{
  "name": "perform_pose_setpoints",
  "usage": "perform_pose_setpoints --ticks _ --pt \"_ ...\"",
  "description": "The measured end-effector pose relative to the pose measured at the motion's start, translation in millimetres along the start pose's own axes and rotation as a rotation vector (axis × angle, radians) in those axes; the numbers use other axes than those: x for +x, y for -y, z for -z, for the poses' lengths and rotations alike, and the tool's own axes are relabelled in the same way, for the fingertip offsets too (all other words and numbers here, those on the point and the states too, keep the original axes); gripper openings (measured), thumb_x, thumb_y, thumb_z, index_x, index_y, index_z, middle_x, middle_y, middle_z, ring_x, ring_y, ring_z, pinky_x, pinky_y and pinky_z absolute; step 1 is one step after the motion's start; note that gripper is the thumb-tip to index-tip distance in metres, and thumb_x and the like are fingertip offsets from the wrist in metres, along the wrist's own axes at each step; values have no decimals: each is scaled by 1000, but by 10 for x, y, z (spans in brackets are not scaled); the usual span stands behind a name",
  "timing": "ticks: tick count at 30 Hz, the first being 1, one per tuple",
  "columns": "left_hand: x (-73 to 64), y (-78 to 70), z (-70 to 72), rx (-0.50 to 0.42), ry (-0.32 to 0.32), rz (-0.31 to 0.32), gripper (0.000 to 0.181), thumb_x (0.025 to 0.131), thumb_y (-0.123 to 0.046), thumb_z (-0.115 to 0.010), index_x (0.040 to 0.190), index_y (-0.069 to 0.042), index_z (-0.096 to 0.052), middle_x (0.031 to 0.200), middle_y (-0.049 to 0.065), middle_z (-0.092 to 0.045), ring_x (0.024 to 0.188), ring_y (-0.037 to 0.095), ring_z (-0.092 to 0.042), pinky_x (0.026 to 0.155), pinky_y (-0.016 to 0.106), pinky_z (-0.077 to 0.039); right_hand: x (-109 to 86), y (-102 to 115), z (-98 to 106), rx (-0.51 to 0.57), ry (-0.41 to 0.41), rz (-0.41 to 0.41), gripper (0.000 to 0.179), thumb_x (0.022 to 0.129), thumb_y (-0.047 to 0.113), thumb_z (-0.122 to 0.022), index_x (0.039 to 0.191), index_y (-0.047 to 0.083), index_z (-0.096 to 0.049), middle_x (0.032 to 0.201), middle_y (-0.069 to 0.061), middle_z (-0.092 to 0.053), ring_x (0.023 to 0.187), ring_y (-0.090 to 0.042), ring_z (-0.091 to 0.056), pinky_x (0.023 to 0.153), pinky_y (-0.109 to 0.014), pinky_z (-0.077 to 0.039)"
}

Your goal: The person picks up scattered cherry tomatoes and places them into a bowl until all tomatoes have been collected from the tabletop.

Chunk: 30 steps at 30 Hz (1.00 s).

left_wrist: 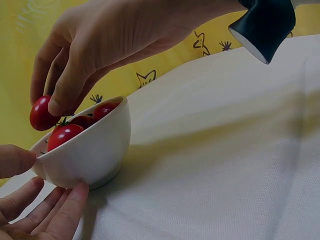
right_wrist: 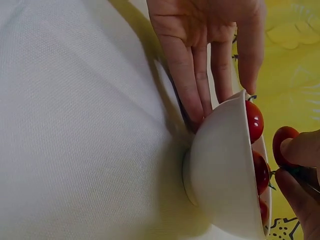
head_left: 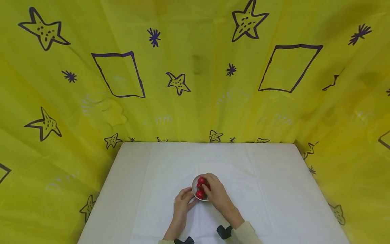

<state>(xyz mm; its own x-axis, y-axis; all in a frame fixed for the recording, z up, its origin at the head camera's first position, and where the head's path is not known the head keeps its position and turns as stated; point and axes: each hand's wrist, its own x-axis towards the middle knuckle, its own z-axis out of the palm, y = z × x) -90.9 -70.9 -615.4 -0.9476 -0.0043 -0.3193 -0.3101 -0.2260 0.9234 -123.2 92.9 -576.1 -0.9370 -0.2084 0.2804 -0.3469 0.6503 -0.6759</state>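
A white bowl (left_wrist: 97,152) of cherry tomatoes (left_wrist: 65,137) stands on the table. My left hand (head_left: 182,202) steadies it from the left, thumb at the rim and fingertips against the lower side. From the right, my right hand (head_left: 218,193) reaches over the bowl and pinches one red cherry tomato (left_wrist: 42,114) between thumb and fingers. That tomato is just above the rim in both wrist views. Several more with green stems lie in the bowl, the nearest (right_wrist: 254,121) close by my left thumb. The right hand hides part of the bowl in the head view.
A white cloth (head_left: 170,162) covers the table, which ends at a yellow curtain (head_left: 195,112) with drawn stars and frames at the back and sides. Dark wrist mounts (head_left: 224,232) sit at both wrists, near the table's front.
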Motion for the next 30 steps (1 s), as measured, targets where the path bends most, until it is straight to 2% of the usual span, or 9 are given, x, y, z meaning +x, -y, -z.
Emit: perform_pose_setpoints --ticks 9,12,16,22,26,30 --pt "19 -2 20 -22 15 -9 47 105 -17 -60 141 11 -51 137 30 -61 116 21 -71 104 38 -63 80 -58 -36 -64 90 175 28 92 -6 -72 117 7 -72 125 -11 -68 118 -27 -66 102 -42 -64" --pt "15 -9 25 -24 14 -16 47 105 -17 -61 141 12 -50 136 30 -61 116 21 -71 103 37 -63 109 -56 -38 -77 111 207 28 94 -7 -70 118 6 -73 125 -10 -69 119 -27 -66 103 -42 -63" --pt "19 -17 36 -22 15 -14 48 105 -17 -61 141 12 -50 133 27 -63 116 20 -71 103 37 -63 121 -52 -43 -60 121 196 30 94 -7 -69 120 7 -73 124 -7 -70 120 -25 -65 105 -41 -63" --pt "22 -18 52 -14 27 -11 49 105 -19 -60 142 11 -50 130 23 -65 117 23 -71 105 39 -63 87 -59 -14 0 90 151 35 93 -7 -71 123 11 -71 126 -2 -71 121 -22 -65 104 -41 -63" --pt "45 1 88 39 17 -28 47 105 -19 -62 141 10 -51 131 27 -65 115 23 -72 105 42 -63 42 -58 57 36 77 83 39 93 -7 -72 127 12 -71 127 -2 -71 122 -22 -65 104 -40 -63" --pt "79 -50 203 146 77 -70 44 104 -14 -61 139 11 -53 129 29 -66 113 27 -73 100 41 -65 -16 -76 205 17 51 43 38 92 -4 -75 127 10 -71 126 -5 -72 118 -22 -67 102 -38 -64"
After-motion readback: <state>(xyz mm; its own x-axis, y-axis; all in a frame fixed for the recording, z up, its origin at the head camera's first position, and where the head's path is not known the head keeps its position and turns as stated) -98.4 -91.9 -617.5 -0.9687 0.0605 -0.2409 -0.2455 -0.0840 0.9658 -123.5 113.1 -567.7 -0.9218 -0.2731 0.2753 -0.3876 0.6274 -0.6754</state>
